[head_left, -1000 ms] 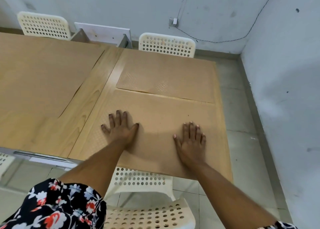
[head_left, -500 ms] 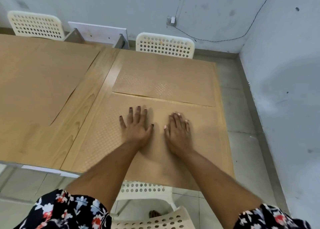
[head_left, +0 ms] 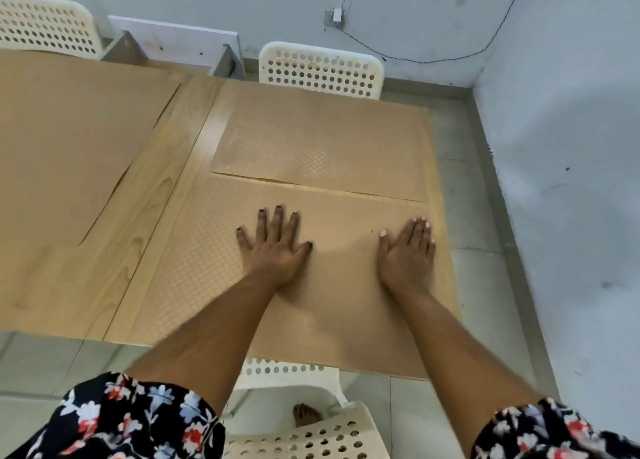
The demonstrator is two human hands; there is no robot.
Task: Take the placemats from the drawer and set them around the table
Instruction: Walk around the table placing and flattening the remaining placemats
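Note:
A tan, dimpled placemat (head_left: 194, 285) lies flat on the near right end of the wooden table (head_left: 162, 188). My left hand (head_left: 275, 247) rests palm down on its middle, fingers spread. My right hand (head_left: 408, 250) lies flat near its right edge, fingers together. A second placemat (head_left: 322, 143) lies just beyond it, at the far side of the table. A third, larger tan mat (head_left: 69, 146) covers the table's left part. An open drawer (head_left: 173, 49) with a white front sticks out at the table's far side.
White perforated chairs stand at the far side (head_left: 322, 68), at the far left (head_left: 48, 25), and right below me (head_left: 304, 434). A grey wall (head_left: 571, 181) runs close along the right. A bare foot (head_left: 306, 413) shows on the tiled floor.
My hands were close together at the near mat's middle half a second ago. My right hand has slid out to the mat's right edge, and my left stays near the middle.

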